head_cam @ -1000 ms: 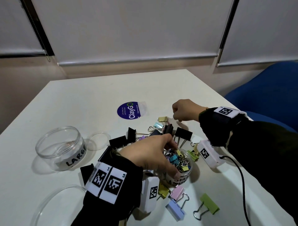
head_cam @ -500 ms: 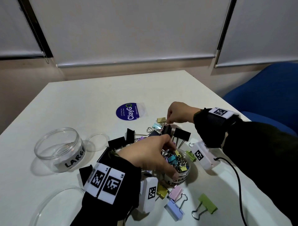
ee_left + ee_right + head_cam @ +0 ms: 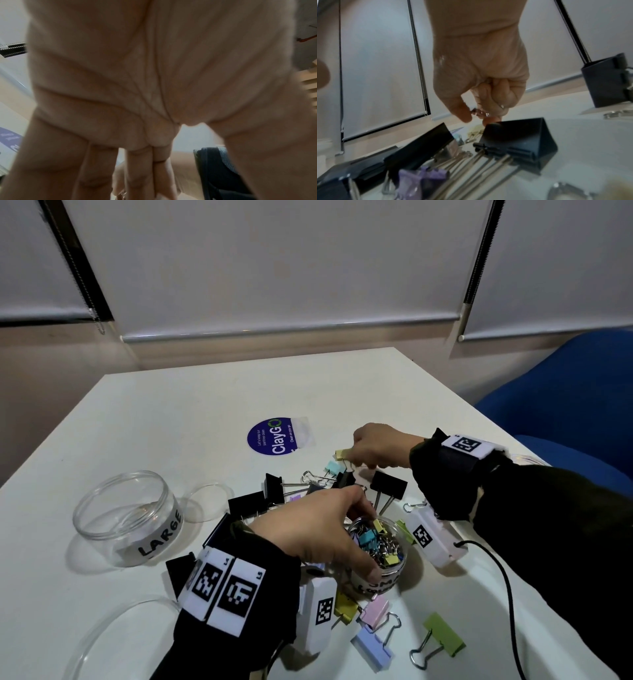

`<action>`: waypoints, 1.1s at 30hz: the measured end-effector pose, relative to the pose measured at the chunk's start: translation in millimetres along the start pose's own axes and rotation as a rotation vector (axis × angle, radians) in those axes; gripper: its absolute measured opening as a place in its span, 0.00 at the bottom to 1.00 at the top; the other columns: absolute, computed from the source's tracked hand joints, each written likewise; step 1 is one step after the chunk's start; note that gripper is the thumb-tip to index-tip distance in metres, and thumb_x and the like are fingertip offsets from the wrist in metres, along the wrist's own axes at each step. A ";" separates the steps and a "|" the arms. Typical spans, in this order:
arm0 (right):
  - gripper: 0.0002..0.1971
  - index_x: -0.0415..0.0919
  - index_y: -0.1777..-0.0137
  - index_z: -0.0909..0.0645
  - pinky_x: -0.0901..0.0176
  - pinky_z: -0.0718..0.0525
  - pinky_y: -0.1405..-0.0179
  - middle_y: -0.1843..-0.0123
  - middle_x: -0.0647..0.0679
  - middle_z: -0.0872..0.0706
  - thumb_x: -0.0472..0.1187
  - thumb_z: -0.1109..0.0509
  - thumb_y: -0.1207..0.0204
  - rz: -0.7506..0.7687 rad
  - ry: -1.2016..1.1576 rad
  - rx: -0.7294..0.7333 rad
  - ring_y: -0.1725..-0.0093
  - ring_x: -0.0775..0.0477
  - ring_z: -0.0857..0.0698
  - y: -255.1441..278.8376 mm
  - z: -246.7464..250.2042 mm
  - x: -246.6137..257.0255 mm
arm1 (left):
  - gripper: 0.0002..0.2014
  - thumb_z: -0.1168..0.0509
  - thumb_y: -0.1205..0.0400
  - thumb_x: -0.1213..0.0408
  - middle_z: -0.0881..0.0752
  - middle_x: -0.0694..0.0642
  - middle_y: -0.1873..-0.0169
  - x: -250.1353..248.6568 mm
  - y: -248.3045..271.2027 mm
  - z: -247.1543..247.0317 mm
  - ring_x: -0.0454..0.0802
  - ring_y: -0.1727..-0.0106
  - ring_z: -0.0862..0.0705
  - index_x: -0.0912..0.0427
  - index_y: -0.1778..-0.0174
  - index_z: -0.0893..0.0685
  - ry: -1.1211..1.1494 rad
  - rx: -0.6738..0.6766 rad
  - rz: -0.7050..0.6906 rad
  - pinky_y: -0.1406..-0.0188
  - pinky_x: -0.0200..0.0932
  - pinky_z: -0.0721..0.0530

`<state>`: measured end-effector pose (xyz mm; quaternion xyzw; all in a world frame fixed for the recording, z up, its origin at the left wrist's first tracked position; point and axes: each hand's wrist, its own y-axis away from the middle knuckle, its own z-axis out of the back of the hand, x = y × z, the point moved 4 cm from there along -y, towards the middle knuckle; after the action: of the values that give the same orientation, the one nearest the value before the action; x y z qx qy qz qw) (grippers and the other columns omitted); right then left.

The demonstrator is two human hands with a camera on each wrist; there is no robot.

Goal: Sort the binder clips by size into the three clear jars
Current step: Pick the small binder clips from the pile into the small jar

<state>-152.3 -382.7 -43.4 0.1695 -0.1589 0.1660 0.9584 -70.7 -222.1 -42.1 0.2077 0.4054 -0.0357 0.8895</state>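
Note:
My left hand (image 3: 370,541) grips the rim of the small clear jar (image 3: 394,577), thumb on the near side and fingers on the far side; the jar is full of small coloured clips (image 3: 380,546). In the left wrist view the palm (image 3: 154,67) hides the jar. Further back, my right hand (image 3: 352,456) pinches the wire handle of a small yellow clip (image 3: 342,454), which looks blurred in the right wrist view (image 3: 476,132) below the right hand (image 3: 476,115). An empty jar marked LARGE (image 3: 126,515) stands at the left.
Several big black clips (image 3: 388,486) (image 3: 518,140) lie between the hands. Pastel medium clips (image 3: 442,635) lie near the front edge. Two clear lids (image 3: 209,501) (image 3: 102,638) lie by the LARGE jar. A round blue sticker (image 3: 270,436) lies behind the pile, a blue chair (image 3: 565,398) at the right.
My right hand has moved left and down to the yellow clip and pinched its handle. My left hand has stayed on the small jar.

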 end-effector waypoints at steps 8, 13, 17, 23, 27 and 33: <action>0.04 0.36 0.55 0.24 0.66 0.35 0.80 0.67 0.41 0.17 0.30 0.39 0.22 0.051 -0.382 0.193 0.78 0.50 0.31 47.5 22.4 5.8 | 0.32 0.15 0.40 0.58 0.15 0.41 0.45 -0.8 0.1 0.9 0.43 0.50 0.13 0.41 0.43 0.22 -0.017 -0.009 -0.019 0.48 0.46 0.12; 0.06 0.36 0.58 0.21 0.64 0.29 0.80 0.69 0.42 0.17 0.29 0.38 0.23 0.147 -0.264 0.309 0.76 0.50 0.27 107.6 19.4 9.3 | 0.32 0.15 0.40 0.55 0.15 0.39 0.48 -2.5 1.3 2.8 0.40 0.51 0.13 0.43 0.42 0.22 -0.049 -0.013 -0.024 0.51 0.41 0.13; 0.08 0.41 0.54 0.16 0.66 0.20 0.75 0.65 0.47 0.13 0.31 0.35 0.24 0.235 -0.091 0.284 0.73 0.54 0.18 137.7 11.3 15.7 | 0.30 0.17 0.37 0.68 0.11 0.43 0.58 -5.5 2.7 0.7 0.47 0.61 0.09 0.47 0.43 0.20 0.025 0.005 -0.034 0.57 0.47 0.09; 0.12 0.42 0.49 0.13 0.54 0.09 0.56 0.57 0.48 0.10 0.27 0.30 0.27 0.253 -0.163 0.211 0.60 0.48 0.09 146.7 8.3 16.2 | 0.27 0.18 0.36 0.73 0.10 0.42 0.62 -8.7 4.3 -1.9 0.52 0.62 0.08 0.48 0.45 0.18 0.063 0.017 -0.063 0.64 0.48 0.09; 0.13 0.44 0.50 0.13 0.55 0.09 0.59 0.57 0.51 0.10 0.27 0.29 0.28 0.255 -0.217 0.109 0.61 0.50 0.11 149.8 10.8 4.5 | 0.29 0.16 0.38 0.60 0.13 0.39 0.55 -6.7 2.6 0.6 0.40 0.60 0.11 0.44 0.45 0.21 -0.072 -0.023 -0.074 0.61 0.42 0.12; 0.15 0.48 0.53 0.13 0.53 0.11 0.55 0.62 0.54 0.13 0.27 0.27 0.32 0.289 -0.236 0.044 0.59 0.49 0.12 155.7 3.2 -12.8 | 0.33 0.16 0.38 0.52 0.17 0.39 0.43 -6.5 3.0 5.2 0.36 0.52 0.15 0.41 0.38 0.22 -0.145 -0.058 -0.046 0.50 0.39 0.16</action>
<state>-222.4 -249.2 -2.8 0.1839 -0.2894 0.2843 0.8953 -70.7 -222.1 -33.3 0.1694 0.3455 -0.0592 0.9211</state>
